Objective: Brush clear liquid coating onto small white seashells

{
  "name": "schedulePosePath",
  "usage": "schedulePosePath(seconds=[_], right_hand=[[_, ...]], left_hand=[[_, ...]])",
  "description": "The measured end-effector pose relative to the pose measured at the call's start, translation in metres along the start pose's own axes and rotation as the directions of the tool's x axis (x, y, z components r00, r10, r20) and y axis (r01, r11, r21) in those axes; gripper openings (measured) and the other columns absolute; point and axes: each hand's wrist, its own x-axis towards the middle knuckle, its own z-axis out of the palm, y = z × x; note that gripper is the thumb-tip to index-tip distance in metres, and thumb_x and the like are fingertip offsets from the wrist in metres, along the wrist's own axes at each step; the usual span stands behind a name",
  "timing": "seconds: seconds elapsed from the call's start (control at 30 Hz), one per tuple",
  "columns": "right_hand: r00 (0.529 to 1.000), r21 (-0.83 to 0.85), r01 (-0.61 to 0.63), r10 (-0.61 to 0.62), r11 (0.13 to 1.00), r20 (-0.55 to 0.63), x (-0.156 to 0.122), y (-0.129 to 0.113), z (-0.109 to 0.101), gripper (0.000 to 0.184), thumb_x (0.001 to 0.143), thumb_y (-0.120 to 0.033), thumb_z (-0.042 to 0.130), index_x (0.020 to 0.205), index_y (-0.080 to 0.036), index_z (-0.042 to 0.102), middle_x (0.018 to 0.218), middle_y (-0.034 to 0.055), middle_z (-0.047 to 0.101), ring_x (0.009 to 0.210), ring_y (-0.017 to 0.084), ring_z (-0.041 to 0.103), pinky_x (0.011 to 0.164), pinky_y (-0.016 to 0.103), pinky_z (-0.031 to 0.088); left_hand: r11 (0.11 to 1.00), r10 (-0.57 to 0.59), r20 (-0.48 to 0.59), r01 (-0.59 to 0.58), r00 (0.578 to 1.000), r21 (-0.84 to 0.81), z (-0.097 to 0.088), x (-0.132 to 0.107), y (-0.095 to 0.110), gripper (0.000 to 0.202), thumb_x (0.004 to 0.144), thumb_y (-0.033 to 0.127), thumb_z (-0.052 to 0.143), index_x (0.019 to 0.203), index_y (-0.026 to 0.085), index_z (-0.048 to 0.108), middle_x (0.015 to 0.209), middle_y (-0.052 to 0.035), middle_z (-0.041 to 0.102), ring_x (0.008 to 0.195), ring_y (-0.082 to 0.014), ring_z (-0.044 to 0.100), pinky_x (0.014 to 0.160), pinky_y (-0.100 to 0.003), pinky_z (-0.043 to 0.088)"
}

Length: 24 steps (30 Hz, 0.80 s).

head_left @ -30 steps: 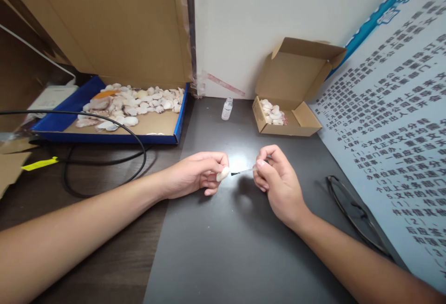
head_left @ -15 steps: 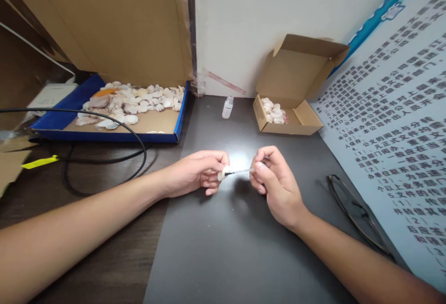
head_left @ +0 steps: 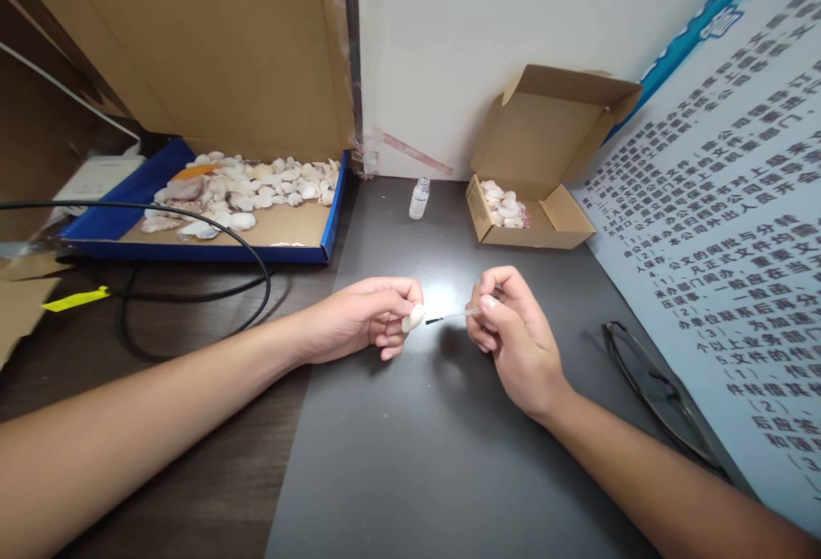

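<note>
My left hand point(head_left: 372, 315) pinches a small white seashell point(head_left: 414, 317) between thumb and fingers over the dark grey mat. In my right hand point(head_left: 513, 332) is a thin, clear-stemmed brush point(head_left: 452, 315) with a black tip, pointing left at the shell. A small gap separates the brush tip from the shell. Beyond the hands stands a small clear bottle point(head_left: 419, 200) with a white label and no cap on it.
A blue-edged box point(head_left: 275, 250) at the left back holds many shells. The open cardboard box point(head_left: 545, 236) at the right back holds several more. Black cable point(head_left: 192, 294) loops on the left. Eyeglasses point(head_left: 660, 397) lie at right, beside a printed sheet point(head_left: 737, 226).
The brush has come off the shell, as my right hand shifted slightly to the right. My left hand keeps its place, with the shell turned a little.
</note>
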Motion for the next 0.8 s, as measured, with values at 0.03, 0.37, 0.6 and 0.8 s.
schedulePosePath(seconds=[0.03, 0.37, 0.6, 0.8], right_hand=[[1.0, 0.039, 0.007, -0.007, 0.999, 0.012, -0.0005, -0.0002, 0.0003, 0.012, 0.095, -0.027, 0.051, 0.088, -0.023, 0.043, 0.065, -0.0079, 0.039, 0.05, 0.007, 0.032, 0.047, 0.022, 0.025], [0.998, -0.073, -0.058, 0.059, 0.996, 0.021, 0.0013, 0.0021, -0.0007, 0.016, 0.098, -0.035, 0.053, 0.089, -0.023, 0.046, 0.063, -0.0066, 0.038, 0.053, 0.01, 0.033, 0.048, 0.023, 0.028], [1.0, -0.165, -0.011, 0.015, 0.986, 0.019, -0.0002, -0.002, 0.0001, 0.013, 0.096, -0.03, 0.055, 0.091, -0.023, 0.046, 0.062, -0.0077, 0.037, 0.051, 0.009, 0.032, 0.048, 0.023, 0.027], [0.998, -0.075, 0.068, -0.067, 0.995, 0.009, -0.0019, 0.0002, -0.0021, 0.011, 0.096, -0.029, 0.054, 0.09, -0.023, 0.046, 0.064, -0.0071, 0.038, 0.051, 0.009, 0.03, 0.047, 0.024, 0.026]], left_hand=[[1.0, 0.001, 0.0, -0.001, 1.0, 0.003, 0.0001, 0.0001, 0.0, 0.012, 0.082, 0.018, 0.057, 0.073, 0.014, 0.051, 0.055, 0.0059, 0.037, 0.047, -0.0045, 0.036, 0.05, -0.019, 0.042], [1.0, 0.005, 0.003, -0.005, 1.0, 0.009, -0.0006, 0.0004, -0.0008, 0.013, 0.083, 0.019, 0.057, 0.072, 0.014, 0.051, 0.056, 0.0055, 0.038, 0.048, -0.0045, 0.038, 0.05, -0.019, 0.042], [1.0, 0.007, 0.013, -0.007, 1.0, 0.008, -0.0002, 0.0, 0.0, 0.014, 0.084, 0.019, 0.056, 0.072, 0.014, 0.05, 0.056, 0.0055, 0.037, 0.048, -0.0045, 0.039, 0.051, -0.018, 0.042], [1.0, 0.007, 0.001, -0.007, 1.0, 0.007, -0.0003, 0.0001, -0.0004, 0.012, 0.083, 0.017, 0.055, 0.072, 0.014, 0.05, 0.055, 0.0058, 0.037, 0.047, -0.0042, 0.037, 0.05, -0.018, 0.042]])
